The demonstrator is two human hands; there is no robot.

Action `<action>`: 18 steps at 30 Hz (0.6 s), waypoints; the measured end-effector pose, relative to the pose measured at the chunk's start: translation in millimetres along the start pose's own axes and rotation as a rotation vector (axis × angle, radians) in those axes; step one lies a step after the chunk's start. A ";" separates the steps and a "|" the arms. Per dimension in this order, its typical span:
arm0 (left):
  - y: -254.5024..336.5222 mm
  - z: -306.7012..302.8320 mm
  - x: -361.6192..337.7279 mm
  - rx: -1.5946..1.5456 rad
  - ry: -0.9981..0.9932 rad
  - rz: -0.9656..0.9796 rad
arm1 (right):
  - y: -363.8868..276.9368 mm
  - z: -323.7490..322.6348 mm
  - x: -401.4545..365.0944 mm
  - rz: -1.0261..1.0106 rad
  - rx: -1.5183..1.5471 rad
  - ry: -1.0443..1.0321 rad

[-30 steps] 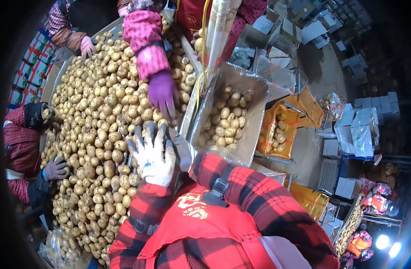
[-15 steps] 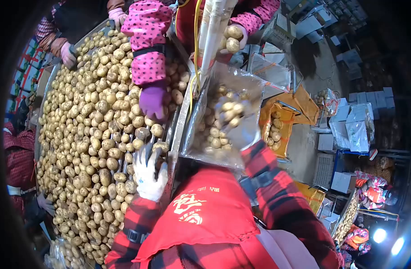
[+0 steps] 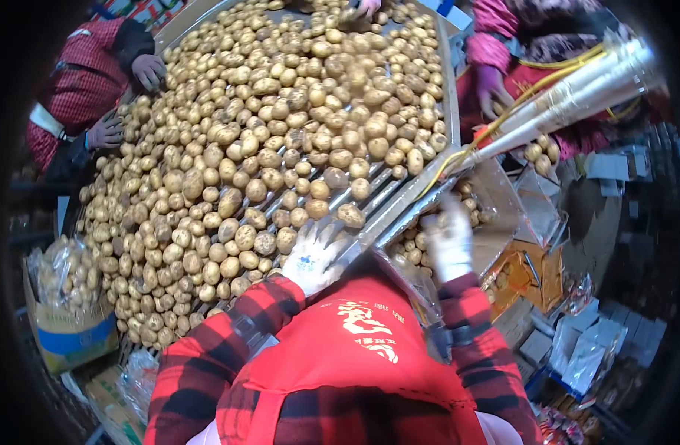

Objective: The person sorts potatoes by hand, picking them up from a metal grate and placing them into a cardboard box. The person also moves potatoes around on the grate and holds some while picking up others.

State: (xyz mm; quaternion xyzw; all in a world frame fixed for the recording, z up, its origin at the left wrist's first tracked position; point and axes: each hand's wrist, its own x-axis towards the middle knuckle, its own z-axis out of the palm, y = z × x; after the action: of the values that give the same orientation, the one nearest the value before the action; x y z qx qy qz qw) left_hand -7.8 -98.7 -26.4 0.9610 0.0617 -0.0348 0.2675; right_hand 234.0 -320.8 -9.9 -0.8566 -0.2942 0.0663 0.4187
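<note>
My left hand [image 3: 314, 258], in a white glove, rests with its fingers spread at the near edge of the roller table [image 3: 384, 194]. Its fingertips reach to several loose potatoes [image 3: 286, 239], and I see nothing held in it. My right hand [image 3: 451, 241], also gloved in white, is smeared by motion above a box lined with clear plastic [image 3: 503, 215]. Potatoes [image 3: 414, 256] lie inside that box, beside and partly behind the hand. Whether the right hand holds anything is hidden by the blur.
A white pole [image 3: 570, 93] with a yellow cable [image 3: 536, 85] stands at the table's right corner. Co-workers' gloved hands [image 3: 148, 72] are at the far sides. An orange crate [image 3: 551, 274] sits right of the lined box. At left stands a carton [image 3: 73, 337] with bagged potatoes.
My view has turned, so the table now spreads across the top. My right hand, earlier with potatoes at its fingers over the lined box, is still over it. My left hand remains at the table edge.
</note>
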 end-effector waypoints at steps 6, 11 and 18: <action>-49.3 -52.7 -36.4 0.264 0.311 -0.581 | -67.7 127.0 1.0 -0.383 -0.314 -0.187; -101.5 -65.9 -33.9 0.276 0.254 -0.756 | -96.5 165.9 52.1 -0.045 -0.566 -0.404; -145.4 -94.4 60.0 0.219 0.223 -0.810 | -121.2 200.6 116.0 -0.129 -0.325 -0.356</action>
State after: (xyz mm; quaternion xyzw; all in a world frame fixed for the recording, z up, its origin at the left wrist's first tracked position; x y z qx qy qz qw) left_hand 34.9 79.7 -25.8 0.8797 0.4584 -0.0392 0.1203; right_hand 202.4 -62.1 -31.3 -0.8669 -0.4243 0.1410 0.2204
